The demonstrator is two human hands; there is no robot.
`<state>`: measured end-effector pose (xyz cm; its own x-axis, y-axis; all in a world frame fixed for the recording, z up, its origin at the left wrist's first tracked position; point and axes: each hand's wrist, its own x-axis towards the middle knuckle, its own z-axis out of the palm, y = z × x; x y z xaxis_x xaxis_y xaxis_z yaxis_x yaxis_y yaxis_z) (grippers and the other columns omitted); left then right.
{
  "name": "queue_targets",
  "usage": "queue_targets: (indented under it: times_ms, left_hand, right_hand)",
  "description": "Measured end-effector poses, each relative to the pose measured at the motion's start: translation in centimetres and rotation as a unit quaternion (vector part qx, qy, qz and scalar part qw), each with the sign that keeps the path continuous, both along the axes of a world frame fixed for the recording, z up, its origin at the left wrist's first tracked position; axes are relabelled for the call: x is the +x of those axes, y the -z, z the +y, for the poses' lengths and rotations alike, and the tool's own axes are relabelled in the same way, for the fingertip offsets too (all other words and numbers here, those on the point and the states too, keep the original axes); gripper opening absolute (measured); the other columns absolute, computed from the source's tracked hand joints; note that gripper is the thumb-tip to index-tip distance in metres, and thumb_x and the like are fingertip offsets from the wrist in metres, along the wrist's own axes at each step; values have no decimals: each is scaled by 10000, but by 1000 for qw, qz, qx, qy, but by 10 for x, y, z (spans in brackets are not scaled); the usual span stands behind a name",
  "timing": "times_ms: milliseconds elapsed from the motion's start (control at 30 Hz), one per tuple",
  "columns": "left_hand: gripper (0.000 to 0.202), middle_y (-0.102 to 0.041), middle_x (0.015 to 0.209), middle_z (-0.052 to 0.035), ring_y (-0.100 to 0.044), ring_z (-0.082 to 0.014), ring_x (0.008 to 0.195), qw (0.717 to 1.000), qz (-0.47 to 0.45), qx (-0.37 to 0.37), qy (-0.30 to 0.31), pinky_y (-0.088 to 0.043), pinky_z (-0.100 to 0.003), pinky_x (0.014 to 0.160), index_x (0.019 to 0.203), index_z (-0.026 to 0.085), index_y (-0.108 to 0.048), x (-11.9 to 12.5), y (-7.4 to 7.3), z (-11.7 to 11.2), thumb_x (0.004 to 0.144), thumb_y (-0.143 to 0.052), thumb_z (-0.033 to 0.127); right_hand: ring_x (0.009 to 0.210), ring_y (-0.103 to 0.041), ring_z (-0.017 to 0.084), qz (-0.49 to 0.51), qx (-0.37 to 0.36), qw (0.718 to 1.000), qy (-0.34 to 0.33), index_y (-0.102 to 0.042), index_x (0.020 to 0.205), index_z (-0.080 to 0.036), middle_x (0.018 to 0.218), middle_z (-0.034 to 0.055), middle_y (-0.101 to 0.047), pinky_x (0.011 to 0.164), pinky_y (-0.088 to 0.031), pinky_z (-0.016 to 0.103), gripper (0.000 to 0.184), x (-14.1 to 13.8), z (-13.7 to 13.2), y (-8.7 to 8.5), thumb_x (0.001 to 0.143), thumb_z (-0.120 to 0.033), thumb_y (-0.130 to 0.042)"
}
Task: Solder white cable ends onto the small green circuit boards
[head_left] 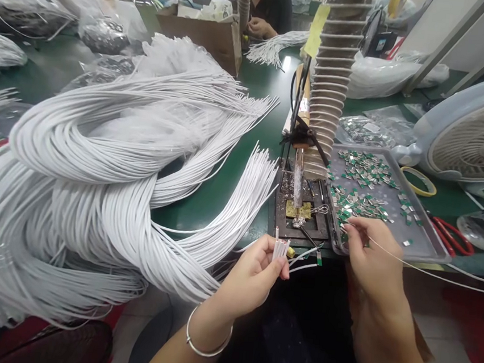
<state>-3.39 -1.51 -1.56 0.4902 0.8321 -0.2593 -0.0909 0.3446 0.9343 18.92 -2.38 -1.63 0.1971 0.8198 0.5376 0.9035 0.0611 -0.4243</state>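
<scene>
My left hand [259,271] is closed around a small bundle of white cables [280,249], their stripped ends pointing up. Between thumb and fingertips, my right hand [370,251] pinches a thin pale solder wire [426,270], which trails off to the right edge. This hand is over the front left corner of a grey tray [425,253] of small green circuit boards with metal plugs [365,168]. Ahead of my hands, a soldering iron [297,178] points down in its stand, its tip at a shiny blob of solder [298,223]. A few cables with green boards [319,258] lie by the table edge.
Large bundles of white cable [101,133] cover the left side. A ribbed hose [333,70] hangs beside the iron. To the right are a fan [482,130], a tape roll [417,181] and red-handled pliers [451,236]. Another person [265,7] sits behind a cardboard box [208,35].
</scene>
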Motion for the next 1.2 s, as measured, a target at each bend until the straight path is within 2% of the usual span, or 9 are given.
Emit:
queue_targets:
  times_ms: [100, 333, 467, 667, 900, 1200]
  left_hand:
    - [242, -495, 627, 47, -452, -94, 591, 999, -17, -27, -39, -354, -250, 610, 862, 168, -505, 5, -1, 0, 822, -625, 375]
    - [259, -418, 649, 76, -309, -28, 487, 987, -95, -70, -112, -237, -193, 471, 817, 160, -517, 20, 2, 3, 786, -672, 366]
    - [248, -373, 603, 84, -254, -26, 473, 988, -82, -55, -121, -208, -189, 457, 828, 148, -548, 25, -1, 5, 815, -640, 378]
    - [354, -297, 525, 93, -243, -52, 472, 986, -94, -55, -125, -181, -203, 452, 871, 127, -583, 27, 1, 5, 829, -590, 478]
    - [334, -349, 541, 93, -253, -47, 472, 981, -120, -91, -123, -197, -190, 455, 865, 144, -558, 30, -3, 9, 744, -696, 423]
    - [250, -492, 670, 44, -425, -76, 584, 983, -104, -73, -135, -381, -219, 603, 809, 167, -566, 31, -12, 8, 719, -718, 344]
  right_hand:
    - [657, -565, 146, 18, 38, 999, -31, -592, 838, -217, 739, 12, -609, 634, -457, 281, 76, -9, -3, -3, 871, -237, -526]
    - [691, -590, 151, 81, 74, 985, -131, -581, 901, -221, 764, 14, -611, 648, -488, 301, 125, -35, -8, -9, 858, -127, -512]
    - [731, -610, 153, 128, 64, 976, -164, -585, 939, -215, 830, 31, -611, 637, -513, 298, 168, -48, -8, -5, 837, -90, -536]
    - [713, -624, 147, 173, 42, 967, -180, -589, 971, -209, 868, 42, -618, 605, -540, 291, 195, -58, -9, 1, 832, -83, -540]
    - [677, -628, 136, 212, 30, 960, -180, -592, 959, -213, 851, 34, -619, 584, -552, 277, 181, -64, -8, 2, 833, -93, -541]
    - [663, -621, 132, 249, 23, 952, -178, -600, 943, -218, 851, 29, -627, 600, -553, 282, 158, -67, -8, 5, 839, -111, -548]
